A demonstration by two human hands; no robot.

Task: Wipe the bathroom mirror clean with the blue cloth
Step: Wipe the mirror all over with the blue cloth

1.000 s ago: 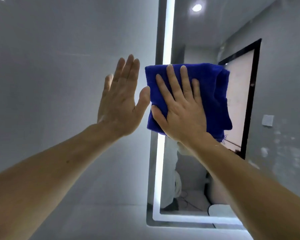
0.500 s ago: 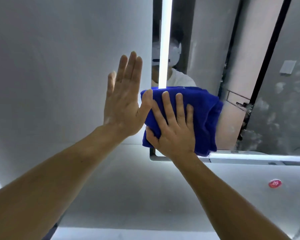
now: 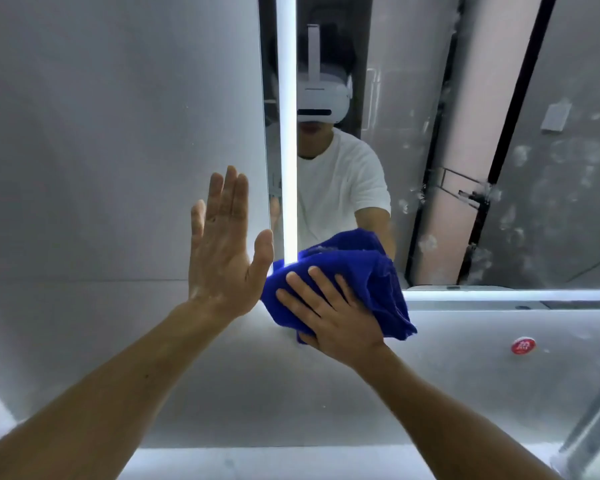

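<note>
Right hand [image 3: 329, 313] lay flat, pressed soft bunched blue cloth [image 3: 368, 271] on glass wall mirror [image 3: 430, 133] | left hand [image 3: 222, 251] spread flat on grey wall [image 3: 118, 133] | cloth looked light, limp; best pinned under palm

Reads bright and cool throughout. Blows out to plain white on the vertical light strip [image 3: 287, 150] in the mirror [image 3: 413, 98], with a softer glow along the bottom strip [image 3: 499, 295]. Casts only faint, soft shadows on the grey wall [image 3: 118, 133]. Bends straight lines near the edges, wide-angle fashion. Smears into blur at the tap [image 3: 593, 431], lower right; looks fairly sharp mid-frame.
</note>
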